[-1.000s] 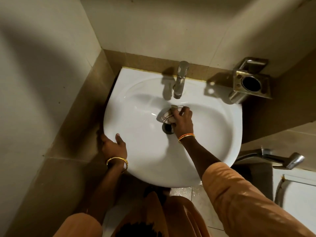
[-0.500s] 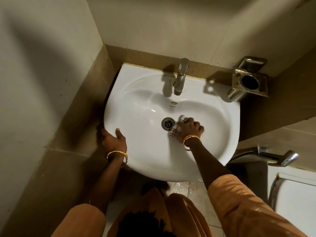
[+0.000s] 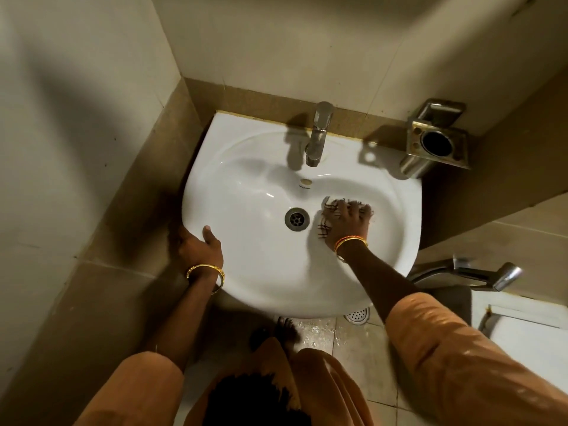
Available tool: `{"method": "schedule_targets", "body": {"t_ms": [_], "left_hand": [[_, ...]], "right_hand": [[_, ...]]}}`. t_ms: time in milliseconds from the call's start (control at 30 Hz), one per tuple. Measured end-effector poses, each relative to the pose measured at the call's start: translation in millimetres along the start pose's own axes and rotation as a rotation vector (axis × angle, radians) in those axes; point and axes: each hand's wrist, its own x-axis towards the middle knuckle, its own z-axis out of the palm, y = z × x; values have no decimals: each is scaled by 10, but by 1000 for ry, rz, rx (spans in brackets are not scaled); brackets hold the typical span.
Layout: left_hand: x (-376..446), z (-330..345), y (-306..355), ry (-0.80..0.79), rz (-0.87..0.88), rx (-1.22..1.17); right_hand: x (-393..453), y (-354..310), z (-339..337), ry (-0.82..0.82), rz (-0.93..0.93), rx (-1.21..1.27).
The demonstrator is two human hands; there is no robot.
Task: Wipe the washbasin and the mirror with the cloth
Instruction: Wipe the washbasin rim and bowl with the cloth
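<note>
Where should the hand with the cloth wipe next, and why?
Probably slide the cloth leftward past the drain. The right hand presses it flat on the bowl's right side, while the left part of the washbasin lies bare. The left hand grips the rim, steadying the reach.

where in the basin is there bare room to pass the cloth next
Bare porcelain lies left of the drain, up to the rim gripped by the left hand, and along the near slope of the washbasin. The back ledge left of the tap is bare too. It is crowded right of the drain, where the right hand presses the cloth.
</note>
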Motion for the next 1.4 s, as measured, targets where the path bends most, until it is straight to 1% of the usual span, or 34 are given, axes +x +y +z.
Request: {"method": "schedule_targets", "body": {"t_ms": [67, 167, 233, 300, 400, 500, 567, 633, 733, 833, 900, 967, 1033, 1067, 1100, 1200, 1267, 1333, 1400], "left_hand": [[16, -1, -24, -9, 0, -1], [34, 15, -54, -7, 18, -14], [28, 20, -41, -2, 8, -23], [17, 1, -12, 1, -4, -33], [10, 8, -24, -3, 5, -33], [16, 11, -30, 5, 10, -31], [-12, 3, -2, -5, 1, -30], [-17, -11, -6, -12, 5, -28], [27, 4, -57, -4, 32, -47], [29, 26, -39, 14, 23, -58], [25, 35, -35, 23, 19, -60], [32, 35, -52, 6, 26, -61], [47, 46, -65, 10, 25, -55], [44, 50, -74, 9, 29, -52], [38, 52, -66, 12, 31, -47], [58, 61, -75, 2, 17, -32], [75, 69, -102, -5, 26, -15], [95, 73, -112, -12, 29, -3], [102, 72, -117, -17, 33, 0]], "right_hand": [[-76, 82, -26, -70, 41, -80], [-280, -137, -63, -176, 183, -33], [-428, -368, -29, -270, 177, 73], [-515, -603, 5, -303, 111, 182], [-326, -847, 5, -310, 2, 308], [-36, -876, 0, -260, -87, 316], [72, -758, 42, -182, -64, 280], [74, -685, 65, -148, 15, 237], [14, -751, 60, -196, 93, 206], [16, -754, 41, -250, 2, 228], [50, -695, 52, -232, -44, 255], [73, -750, 64, -200, 13, 264], [109, -878, 27, -203, 96, 293], [109, -916, 11, -211, 108, 307], [93, -921, -1, -210, 82, 303], [19, -829, -28, -254, -128, 248], [-66, -820, -18, -293, -229, 274], [-220, -852, 0, -319, -298, 328], [-407, -782, 17, -323, -320, 317]]}}
